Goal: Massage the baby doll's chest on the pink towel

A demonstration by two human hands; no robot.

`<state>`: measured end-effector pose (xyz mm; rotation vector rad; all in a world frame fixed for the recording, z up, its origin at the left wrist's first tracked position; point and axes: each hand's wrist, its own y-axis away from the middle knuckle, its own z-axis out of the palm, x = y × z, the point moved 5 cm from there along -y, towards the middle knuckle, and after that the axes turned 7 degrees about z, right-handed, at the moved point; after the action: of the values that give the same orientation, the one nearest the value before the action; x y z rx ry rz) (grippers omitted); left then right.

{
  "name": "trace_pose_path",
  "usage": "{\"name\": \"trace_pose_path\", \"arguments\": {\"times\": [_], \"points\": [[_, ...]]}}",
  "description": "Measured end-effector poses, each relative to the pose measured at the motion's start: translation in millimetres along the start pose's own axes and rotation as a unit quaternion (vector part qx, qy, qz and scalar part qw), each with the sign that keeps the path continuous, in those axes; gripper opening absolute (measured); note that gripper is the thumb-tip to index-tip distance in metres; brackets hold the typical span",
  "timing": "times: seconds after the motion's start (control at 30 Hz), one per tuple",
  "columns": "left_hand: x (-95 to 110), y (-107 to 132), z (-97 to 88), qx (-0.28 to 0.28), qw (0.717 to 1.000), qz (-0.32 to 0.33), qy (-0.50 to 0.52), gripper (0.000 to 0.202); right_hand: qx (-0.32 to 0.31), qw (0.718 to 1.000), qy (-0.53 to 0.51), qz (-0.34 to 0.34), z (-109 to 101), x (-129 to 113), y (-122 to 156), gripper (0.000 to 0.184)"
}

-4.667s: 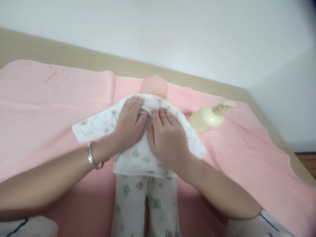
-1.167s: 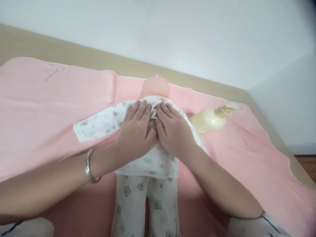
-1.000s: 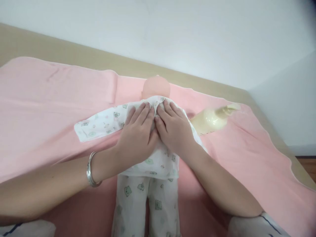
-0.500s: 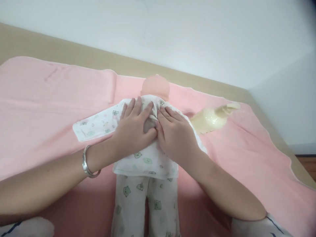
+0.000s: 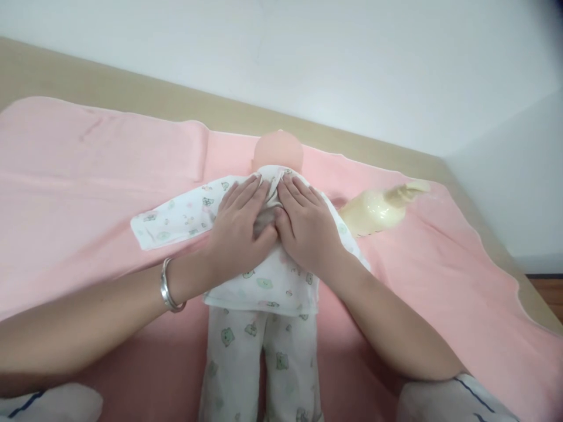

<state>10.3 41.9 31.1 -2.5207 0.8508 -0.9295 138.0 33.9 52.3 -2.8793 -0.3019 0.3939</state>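
White long-sleeved cloth shirt with green animal print: on a round-headed, pinkish, plastic-looking doll, stretched along a soft pink blanket with the head at the far end; cannot tell whether face up or face down.
Bare left hand: palm down on the upper part of the shirt; released, lying flat, with no visible grasp.
Bare right hand: likewise flat and released, mirrored beside the left, thumb tips just about meeting.
Loose cloth folds: ruffled between the two sets of fingers; best smoothed down, to prevent bunching at the neck.
Pressure: probably best light and equal on both sides, through whole palms rather than fingertips.
Shiny silver metal bangle: around the left wrist; better held off the doll during any stroke.
White printed trousers: straight below the shirt hem, a useful guide for centring both palms.
Glossy cream-coloured pump bottle: on its side on the blanket, near the sleeve beneath the right forearm; worth avoiding with any outward sweep.
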Motion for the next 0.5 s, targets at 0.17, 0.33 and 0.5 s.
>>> {"name": "trace_pose_path", "arguments": {"times": [0.17, 0.33, 0.5], "points": [[-2.5, -0.4, 1.5, -0.007, 1.0, -0.015, 0.018, 0.071, 0.006, 1.0, -0.004, 0.002, 1.2, -0.2, 0.8, 0.057], [-3.8, 0.8, 2.7, -0.014, 0.999, -0.03, 0.027, 0.076, 0.004, 1.0, -0.008, 0.007, 1.7, 0.0, 0.7, 0.058], [-3.7, 2.5, 0.1, 0.008, 0.998, -0.024, 0.052, 0.082, -0.004, 1.0, -0.014, 0.012, 1.5, 0.0, 1.2, 0.059]]}}
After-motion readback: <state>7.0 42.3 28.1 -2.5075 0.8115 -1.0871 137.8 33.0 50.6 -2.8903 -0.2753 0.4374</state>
